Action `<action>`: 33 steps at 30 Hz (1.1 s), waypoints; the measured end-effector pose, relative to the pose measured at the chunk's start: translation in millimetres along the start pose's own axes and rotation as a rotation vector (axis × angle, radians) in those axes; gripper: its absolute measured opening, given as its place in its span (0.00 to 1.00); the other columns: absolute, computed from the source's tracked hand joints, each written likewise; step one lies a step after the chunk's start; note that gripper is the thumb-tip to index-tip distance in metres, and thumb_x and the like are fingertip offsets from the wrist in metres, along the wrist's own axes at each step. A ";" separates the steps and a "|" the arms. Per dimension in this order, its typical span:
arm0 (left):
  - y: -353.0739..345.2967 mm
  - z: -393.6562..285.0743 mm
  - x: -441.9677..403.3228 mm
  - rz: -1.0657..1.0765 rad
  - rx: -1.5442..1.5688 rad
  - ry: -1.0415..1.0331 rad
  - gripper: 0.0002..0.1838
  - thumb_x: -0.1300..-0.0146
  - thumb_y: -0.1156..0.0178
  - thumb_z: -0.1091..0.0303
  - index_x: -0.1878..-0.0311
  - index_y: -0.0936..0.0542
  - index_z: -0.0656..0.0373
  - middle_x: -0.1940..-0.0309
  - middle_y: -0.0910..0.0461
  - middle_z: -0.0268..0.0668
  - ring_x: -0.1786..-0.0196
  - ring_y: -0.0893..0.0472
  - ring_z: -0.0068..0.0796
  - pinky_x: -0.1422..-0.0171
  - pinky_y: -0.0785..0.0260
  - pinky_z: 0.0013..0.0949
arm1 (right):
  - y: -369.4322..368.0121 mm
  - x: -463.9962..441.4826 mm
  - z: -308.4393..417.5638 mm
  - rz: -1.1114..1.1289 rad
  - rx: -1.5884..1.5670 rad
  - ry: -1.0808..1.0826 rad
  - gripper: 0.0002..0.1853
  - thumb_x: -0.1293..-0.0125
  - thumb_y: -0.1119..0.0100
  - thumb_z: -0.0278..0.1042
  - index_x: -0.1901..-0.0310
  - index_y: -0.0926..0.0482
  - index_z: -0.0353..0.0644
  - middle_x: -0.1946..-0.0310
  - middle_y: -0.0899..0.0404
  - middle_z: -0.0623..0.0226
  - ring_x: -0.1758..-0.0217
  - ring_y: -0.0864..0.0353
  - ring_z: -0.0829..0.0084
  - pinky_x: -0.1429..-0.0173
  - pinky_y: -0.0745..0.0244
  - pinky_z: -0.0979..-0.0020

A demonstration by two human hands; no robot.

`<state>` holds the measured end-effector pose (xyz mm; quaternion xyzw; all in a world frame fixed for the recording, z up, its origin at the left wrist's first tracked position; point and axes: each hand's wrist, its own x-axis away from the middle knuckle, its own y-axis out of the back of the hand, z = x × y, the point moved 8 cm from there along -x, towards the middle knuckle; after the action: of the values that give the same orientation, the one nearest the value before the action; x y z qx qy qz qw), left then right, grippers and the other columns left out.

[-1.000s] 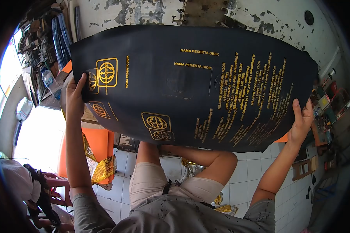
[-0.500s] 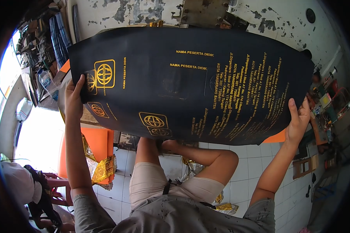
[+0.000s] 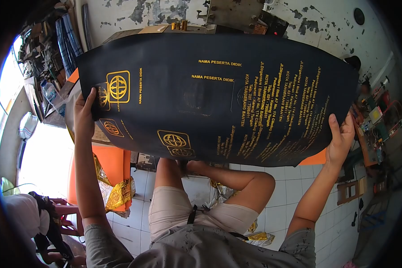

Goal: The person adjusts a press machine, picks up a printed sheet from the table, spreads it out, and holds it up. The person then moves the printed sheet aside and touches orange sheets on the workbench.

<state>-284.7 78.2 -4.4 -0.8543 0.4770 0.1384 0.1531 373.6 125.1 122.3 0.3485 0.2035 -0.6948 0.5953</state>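
A large black sheet (image 3: 165, 107) stretches across the view in front of me, printed with gold lettering and round gold emblems. Its surface bows a little, and the lower edge hangs above my knees. My left hand (image 3: 84, 114) grips the left edge, thumb on the printed face. At the right edge, my right hand (image 3: 341, 136) holds the sheet the same way, with the thumb in front. The fingers behind the sheet are partly hidden. Most of the bench and whatever lies directly behind the sheet are covered by it.
Orange sheets (image 3: 102, 172) lie low on the left, with crumpled gold foil (image 3: 122, 194) on them. More foil (image 3: 261, 239) is on the tiled floor (image 3: 281, 192). A metal machine (image 3: 232, 15) stands against the wall. Another person (image 3: 27, 214) is at lower left, near a plastic bottle (image 3: 52, 94).
The black sheet has shifted very slightly left and its top edge a bit down, showing more of the bench and gold rolls behind. Both hands keep their hold.
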 end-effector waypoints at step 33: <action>-3.0 2.0 -0.2 -0.009 0.004 -0.004 0.17 0.24 0.39 0.59 0.43 0.20 0.62 0.55 0.14 0.32 0.59 0.15 0.16 0.58 0.22 0.22 | -1.4 4.4 -24.8 -0.008 0.017 -0.083 0.24 0.28 0.33 0.32 0.35 0.25 0.32 0.43 0.17 0.62 0.42 0.20 0.77 0.34 0.31 0.74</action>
<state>-282.4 80.7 -5.8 -0.8559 0.4732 0.1385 0.1561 378.1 139.7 102.1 0.3234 0.1741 -0.7127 0.5977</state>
